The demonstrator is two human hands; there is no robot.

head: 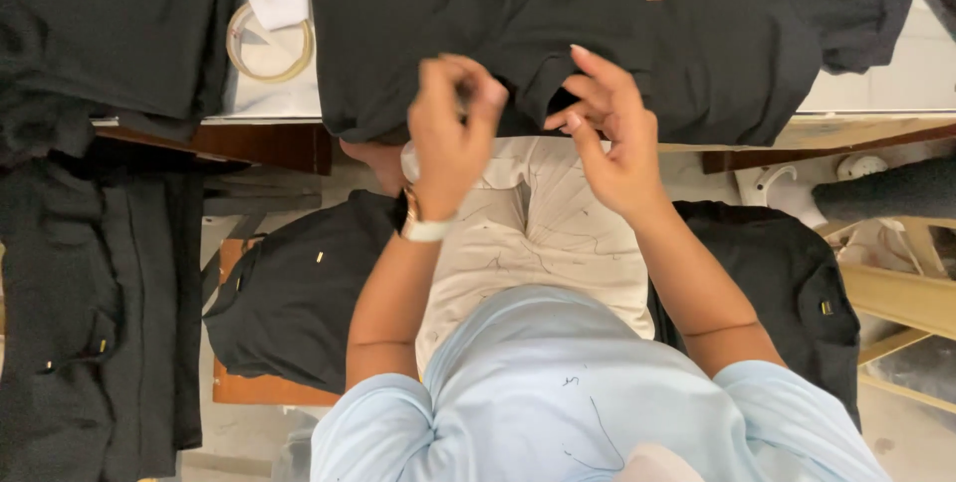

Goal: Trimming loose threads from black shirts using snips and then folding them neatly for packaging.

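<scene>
A black garment (617,34) with a small gold tag lies spread on the white table in front of me, its lower edge hanging over the table's front. My left hand (450,128), wearing a white wristwatch, is raised just below that edge with the fingers curled together; whether it pinches something small is unclear. My right hand (609,138) hovers beside it with fingers spread and bent, the fingertips close to the garment's hem. Both hands sit above my lap, which is covered in light cloth.
More black garments lie on the left (100,243), on a stool at my left knee (299,293) and at my right (787,273). A roll of tape (269,44) and white cloth sit on the table (876,79). Wooden frame pieces (896,303) stand at right.
</scene>
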